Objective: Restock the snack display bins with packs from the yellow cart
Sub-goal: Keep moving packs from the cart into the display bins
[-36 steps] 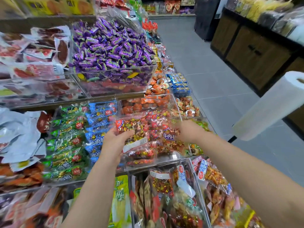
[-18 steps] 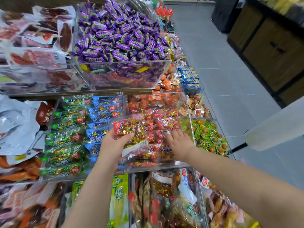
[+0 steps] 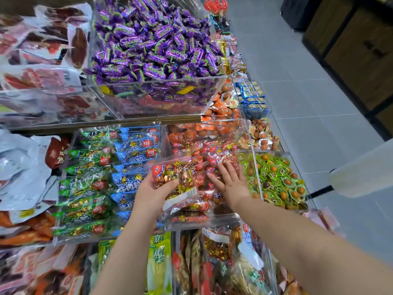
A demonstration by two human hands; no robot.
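Observation:
A clear acrylic bin (image 3: 225,217) in the middle row holds red snack packs (image 3: 214,155). My left hand (image 3: 152,195) grips one red-and-gold pack (image 3: 175,179) from below, tilted over the bin's left side. My right hand (image 3: 230,182) lies flat with straight, spread fingers on the red packs in the bin, pressing them down. The yellow cart is out of view.
Green packs (image 3: 85,188) and blue packs (image 3: 136,158) fill the bin to the left. Purple candies (image 3: 153,45) heap in the upper bin. Green egg snacks (image 3: 278,182) sit to the right. A white paper roll (image 3: 363,173) juts in at right. Grey tiled aisle floor (image 3: 308,99) beyond.
My right hand has let go of the pack's far side and come down flat on the packs in the bin. The view has tilted downward. My left hand still holds the pack.

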